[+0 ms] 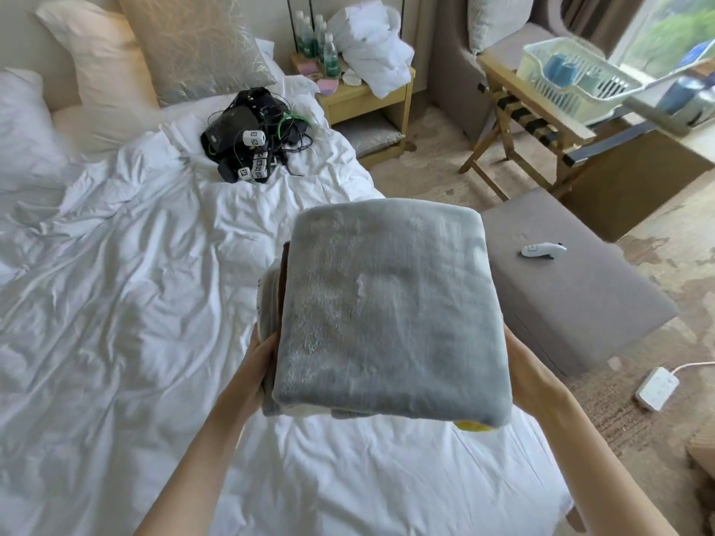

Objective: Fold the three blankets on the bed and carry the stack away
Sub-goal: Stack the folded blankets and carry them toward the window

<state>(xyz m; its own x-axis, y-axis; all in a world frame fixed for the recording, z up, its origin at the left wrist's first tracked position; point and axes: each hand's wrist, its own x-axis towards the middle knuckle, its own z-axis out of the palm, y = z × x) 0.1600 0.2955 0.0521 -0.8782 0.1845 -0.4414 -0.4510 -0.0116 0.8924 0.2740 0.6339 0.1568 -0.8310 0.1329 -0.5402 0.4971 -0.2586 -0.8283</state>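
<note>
A stack of folded blankets hangs in the air above the bed's right edge, with a grey fleece blanket (390,307) on top. Under it show the edges of a brown one (285,265) and a pale one with a yellow patch (474,426). My left hand (260,361) grips the stack's left side, fingers tucked underneath. My right hand (520,357) holds the right side, its fingers hidden below the stack. The bed (127,288) under the stack is covered with a rumpled white duvet.
A heap of black gear and cables (247,143) lies near the pillows. Right of the bed stand a grey ottoman (580,288) with a white controller (541,249), a nightstand (367,94), a folding rack (518,121) and a power strip (657,388) on the carpet.
</note>
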